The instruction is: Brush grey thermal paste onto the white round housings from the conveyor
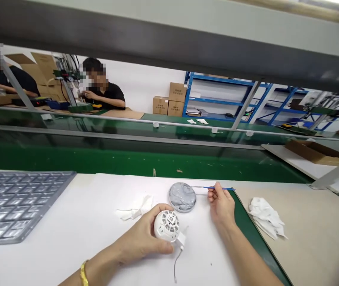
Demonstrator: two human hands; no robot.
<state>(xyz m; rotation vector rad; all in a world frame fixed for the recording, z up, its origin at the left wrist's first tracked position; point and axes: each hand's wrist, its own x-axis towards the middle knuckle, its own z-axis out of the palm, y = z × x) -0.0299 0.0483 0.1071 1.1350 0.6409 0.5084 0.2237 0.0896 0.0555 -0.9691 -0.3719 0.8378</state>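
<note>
My left hand (147,234) is closed around a small round white device (167,225) with slots in its face and a square piece at its centre. A thin grey cable (175,264) hangs from the white block on its side. Between the thumb and fingers of my right hand (221,202) is a slim blue-handled brush (211,188), lying nearly level. Its thin tip points left, at the rim of a round shallow dish (183,197) of grey paste; whether it touches the paste I cannot tell. The dish rests on the white work surface just beyond the device.
A crumpled tissue (138,207) lies left of the dish, another tissue (266,216) on the brown board at right. A clear compartment tray (17,202) covers the left side. Beyond runs a green conveyor belt (122,161) with metal rails. Two people sit across, among machines and cartons.
</note>
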